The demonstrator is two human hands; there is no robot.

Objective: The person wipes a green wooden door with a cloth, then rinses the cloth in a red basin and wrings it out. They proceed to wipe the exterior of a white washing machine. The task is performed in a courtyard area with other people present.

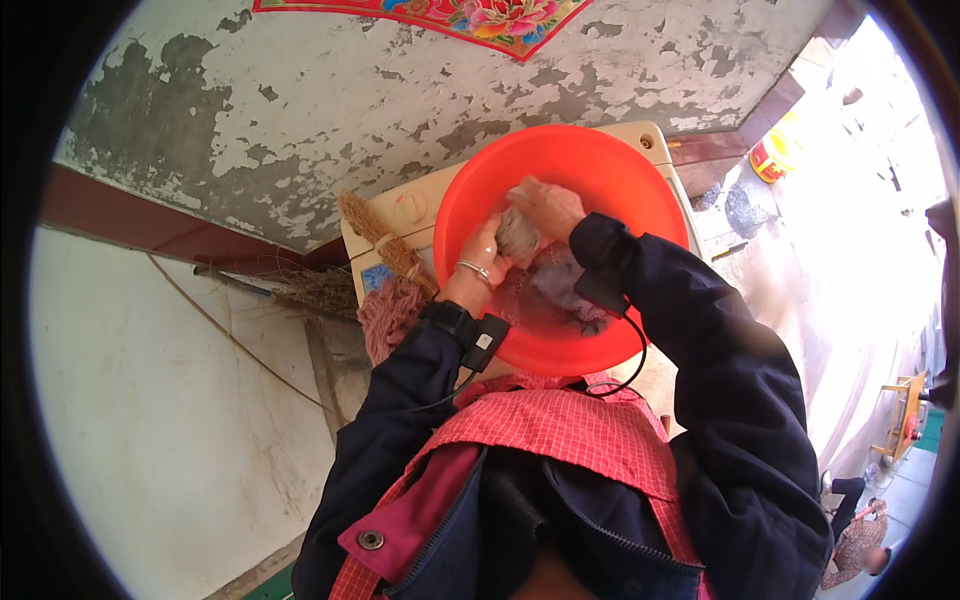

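A large red plastic basin point(652, 202) rests on a beige washing machine point(409, 206) before me. Inside it, murky water holds a dark soaked cloth point(559, 281). My left hand point(480, 251), with a bracelet at its wrist, grips one side of a light greyish wet cloth point(517, 234). On the cloth's upper right side, my right hand point(547, 206) bends over it with curled fingers. Both hands are over the basin, close together. A device is strapped at each wrist.
A straw brush point(382, 236) and a pink cloth bundle point(390, 315) lie left of the basin. Dry twigs point(319, 291) lean farther left. Behind the machine stands a peeling wall point(315, 97). A yellow-red bucket point(774, 156) stands at the right; another person point(859, 536) is at the lower right.
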